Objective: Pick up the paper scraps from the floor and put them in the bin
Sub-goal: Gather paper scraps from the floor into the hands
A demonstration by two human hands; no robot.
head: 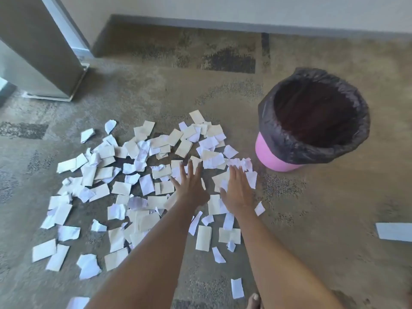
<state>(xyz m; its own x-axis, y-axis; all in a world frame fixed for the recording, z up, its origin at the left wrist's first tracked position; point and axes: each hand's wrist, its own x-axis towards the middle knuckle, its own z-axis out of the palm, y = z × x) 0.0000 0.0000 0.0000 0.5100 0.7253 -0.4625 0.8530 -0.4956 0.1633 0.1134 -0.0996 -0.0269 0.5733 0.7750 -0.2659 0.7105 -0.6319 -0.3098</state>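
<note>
Paper scraps (142, 175) strewn across the carpeted floor (156, 90), left of the pink bin (276, 159). Left hand (191, 186) and right hand (237, 188) flat on them, fingers straight and spread, gripping nothing. Probably light, limp, apt to slide: best raked together, pinched in bunches.

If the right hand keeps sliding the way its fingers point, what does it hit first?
Probably the crumpled white scraps right at the right hand's fingertips. The bin sits off to the right of that line.
</note>
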